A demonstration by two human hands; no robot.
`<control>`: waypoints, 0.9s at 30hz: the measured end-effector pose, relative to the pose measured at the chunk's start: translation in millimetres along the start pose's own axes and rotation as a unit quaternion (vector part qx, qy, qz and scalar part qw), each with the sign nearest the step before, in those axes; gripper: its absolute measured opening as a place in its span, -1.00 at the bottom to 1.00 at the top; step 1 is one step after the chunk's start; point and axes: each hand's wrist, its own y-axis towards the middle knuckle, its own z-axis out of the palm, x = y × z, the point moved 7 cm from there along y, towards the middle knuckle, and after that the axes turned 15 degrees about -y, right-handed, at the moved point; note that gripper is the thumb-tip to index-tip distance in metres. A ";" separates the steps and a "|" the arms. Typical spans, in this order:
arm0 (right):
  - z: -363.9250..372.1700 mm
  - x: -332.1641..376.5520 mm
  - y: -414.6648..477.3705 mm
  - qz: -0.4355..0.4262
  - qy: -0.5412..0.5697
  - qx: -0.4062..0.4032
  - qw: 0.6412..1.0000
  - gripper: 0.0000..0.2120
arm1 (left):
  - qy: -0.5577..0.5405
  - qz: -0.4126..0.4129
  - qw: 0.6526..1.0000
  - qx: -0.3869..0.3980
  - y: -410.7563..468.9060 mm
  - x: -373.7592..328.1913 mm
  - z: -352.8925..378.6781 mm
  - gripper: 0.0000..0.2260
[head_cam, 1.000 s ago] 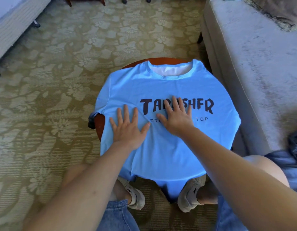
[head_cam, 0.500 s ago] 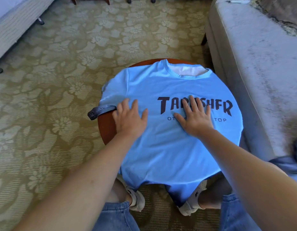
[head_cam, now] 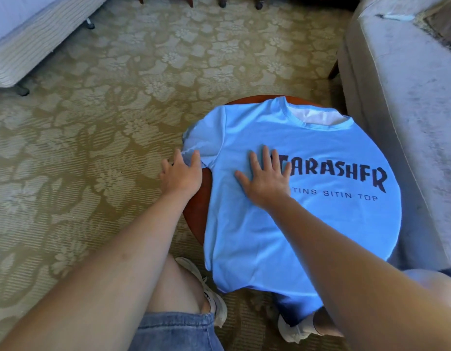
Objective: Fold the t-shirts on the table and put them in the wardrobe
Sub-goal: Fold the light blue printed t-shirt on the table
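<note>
T-shirt (head_cam: 308, 224) in light blue lies face up, spread over the small round wooden table (head_cam: 195, 214) right of the frame's centre. Its collar (head_cam: 318, 117) points to the top of the frame and its bottom hem hangs off the near rim. The dark print across the chest reads TARASHFR, with a smaller line under it. My right hand (head_cam: 266, 178) rests flat on the chest, fingers straight and spread, fingertips covering the start of the print and holding nothing. My left hand (head_cam: 181, 173) is at the table's left rim, where the sleeve (head_cam: 204, 138) droops over the edge. The sleeve's hem passes between my thumb and fingers, so I seem to be pinching it there, though the grip is partly hidden by the cloth. A strip of bare red-brown wood shows between that hand and the shirt's side. Below the table I see my denim shorts (head_cam: 176, 330) and my pale shoes (head_cam: 215, 300) on the floral carpet (head_cam: 105, 135). A grey upholstered seat (head_cam: 396, 97) stands close along the right edge of the frame. A bed (head_cam: 29, 46) with a ribbed base fills the upper left corner.
</note>
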 end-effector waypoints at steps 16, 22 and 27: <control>6.1 -41.6 -8.9 -0.009 -0.053 -0.015 0.998 -0.26 | -0.084 0.063 0.995 0.002 27.9 -3.1 5.8 -0.23; 7.4 -41.8 -8.8 -0.007 -0.052 -0.007 0.999 -0.26 | -0.146 0.142 0.975 -0.084 23.1 -20.1 -13.1 -0.46; 8.0 -42.2 -8.8 -0.007 -0.057 -0.006 0.998 -0.26 | -0.286 0.048 0.956 -0.043 30.7 -18.7 -11.1 -0.47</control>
